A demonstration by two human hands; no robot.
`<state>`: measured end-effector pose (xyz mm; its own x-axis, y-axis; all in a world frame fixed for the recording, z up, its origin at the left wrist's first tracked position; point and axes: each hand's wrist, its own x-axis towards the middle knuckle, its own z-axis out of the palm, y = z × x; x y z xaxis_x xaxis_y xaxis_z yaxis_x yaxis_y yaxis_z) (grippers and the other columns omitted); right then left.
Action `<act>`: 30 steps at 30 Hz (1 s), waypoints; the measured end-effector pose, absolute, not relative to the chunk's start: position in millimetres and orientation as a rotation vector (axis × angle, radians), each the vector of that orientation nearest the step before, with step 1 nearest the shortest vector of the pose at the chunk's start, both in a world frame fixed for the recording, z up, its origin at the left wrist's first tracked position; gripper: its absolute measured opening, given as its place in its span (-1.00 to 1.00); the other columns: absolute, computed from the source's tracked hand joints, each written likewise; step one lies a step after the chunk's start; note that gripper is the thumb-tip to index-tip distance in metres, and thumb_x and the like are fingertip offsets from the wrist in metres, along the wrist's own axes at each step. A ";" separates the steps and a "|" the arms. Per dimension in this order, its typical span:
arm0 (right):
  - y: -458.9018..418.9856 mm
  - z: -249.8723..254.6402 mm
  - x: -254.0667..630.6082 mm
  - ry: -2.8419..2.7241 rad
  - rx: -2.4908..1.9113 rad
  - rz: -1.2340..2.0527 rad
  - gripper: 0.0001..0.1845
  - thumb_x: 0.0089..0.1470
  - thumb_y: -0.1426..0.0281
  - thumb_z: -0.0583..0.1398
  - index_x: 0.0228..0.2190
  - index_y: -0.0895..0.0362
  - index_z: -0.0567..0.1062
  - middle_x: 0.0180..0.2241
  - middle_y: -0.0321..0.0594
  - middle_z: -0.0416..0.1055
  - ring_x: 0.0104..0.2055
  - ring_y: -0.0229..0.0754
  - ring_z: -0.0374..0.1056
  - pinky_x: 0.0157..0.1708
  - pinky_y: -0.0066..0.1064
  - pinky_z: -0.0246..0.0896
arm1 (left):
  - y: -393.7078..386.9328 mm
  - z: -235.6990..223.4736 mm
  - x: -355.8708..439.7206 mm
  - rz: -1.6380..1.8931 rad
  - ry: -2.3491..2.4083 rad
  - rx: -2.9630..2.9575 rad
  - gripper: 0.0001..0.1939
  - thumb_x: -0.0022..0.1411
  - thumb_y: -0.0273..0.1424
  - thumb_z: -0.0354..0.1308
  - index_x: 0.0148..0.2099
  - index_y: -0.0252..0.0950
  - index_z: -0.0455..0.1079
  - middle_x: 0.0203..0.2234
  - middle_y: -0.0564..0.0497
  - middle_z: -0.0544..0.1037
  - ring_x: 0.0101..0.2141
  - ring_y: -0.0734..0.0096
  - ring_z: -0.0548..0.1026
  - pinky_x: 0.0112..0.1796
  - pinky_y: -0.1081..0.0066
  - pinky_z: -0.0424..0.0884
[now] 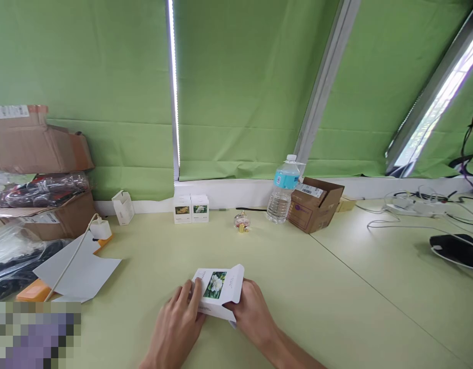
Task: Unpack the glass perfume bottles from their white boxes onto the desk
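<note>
In the head view, a white flower-photo carton is held near the front of the pale green surface between the left hand and the right hand. Its flap is raised, and the left fingers are clamped on its edge. A small glass perfume bottle, two matching cartons and a water bottle are placed beyond it.

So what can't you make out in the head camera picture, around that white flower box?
Head view:
Lower side of the white card flower box: hidden by the left hand and right hand.
Lower-left corner: a blurred purple-grey pixel patch hides what lies there.
Small print on the box: too small to read.
</note>
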<state>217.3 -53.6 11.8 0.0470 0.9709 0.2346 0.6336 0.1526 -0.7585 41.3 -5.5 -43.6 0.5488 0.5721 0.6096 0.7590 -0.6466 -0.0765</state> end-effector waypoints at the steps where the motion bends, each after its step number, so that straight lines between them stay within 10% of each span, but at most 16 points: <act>1: -53.2 11.4 217.9 -1.677 -1.557 0.557 -0.69 -0.02 0.45 0.16 -0.23 0.03 0.60 -0.25 -0.19 0.57 -0.31 -0.08 0.47 -0.32 -0.43 0.27 | -5.6 -43.3 41.4 -0.786 -1.077 -2.445 -0.48 0.03 -0.58 0.08 0.09 -0.31 0.22 -0.16 -0.10 0.54 -0.24 0.24 0.55 -0.38 0.34 0.53; 30: -46.5 20.7 225.4 -1.689 -1.488 0.438 -0.84 -0.14 0.54 0.13 -0.49 0.13 0.50 -0.45 -0.27 0.49 -0.48 -0.23 0.33 -0.47 -0.50 0.13 | 2.3 -33.1 39.3 -0.637 -1.213 -2.496 -0.47 0.09 -0.62 0.08 0.13 -0.25 0.23 -0.14 -0.03 0.53 -0.20 0.31 0.52 -0.34 0.38 0.49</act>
